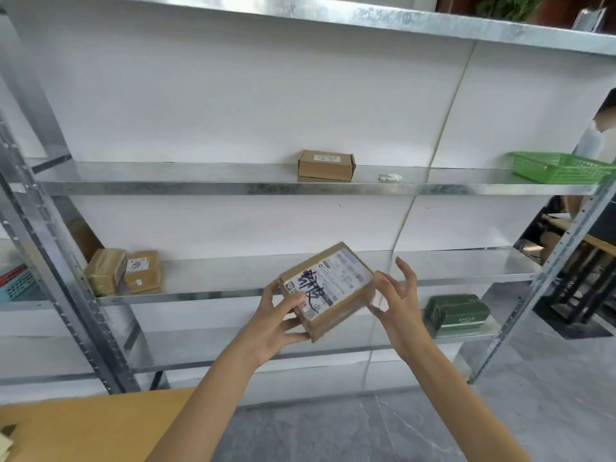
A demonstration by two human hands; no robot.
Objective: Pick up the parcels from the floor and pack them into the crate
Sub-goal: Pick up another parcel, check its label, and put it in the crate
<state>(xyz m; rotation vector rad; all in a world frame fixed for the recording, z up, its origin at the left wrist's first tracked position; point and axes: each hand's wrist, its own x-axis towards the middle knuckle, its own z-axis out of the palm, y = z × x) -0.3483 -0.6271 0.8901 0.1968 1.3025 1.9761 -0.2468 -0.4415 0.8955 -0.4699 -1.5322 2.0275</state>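
Head view, nearest first: a tan cardboard surface [83,425] lies below and left of the parcel [328,288], close to the camera. The parcel is held in mid-air, label face tilted toward the camera, its long axis running from lower left up to the right. The left hand [273,323] grips its lower-left end, thumb on the label and fingers curled beneath. The right hand [396,301] stands just beside its right end, fingers spread and holding nothing; whether the palm touches, I cannot tell. The left hand likely carries it. Behind the parcel is a metal rack [233,188]. A teal basket [18,285] at far left may be the crate.
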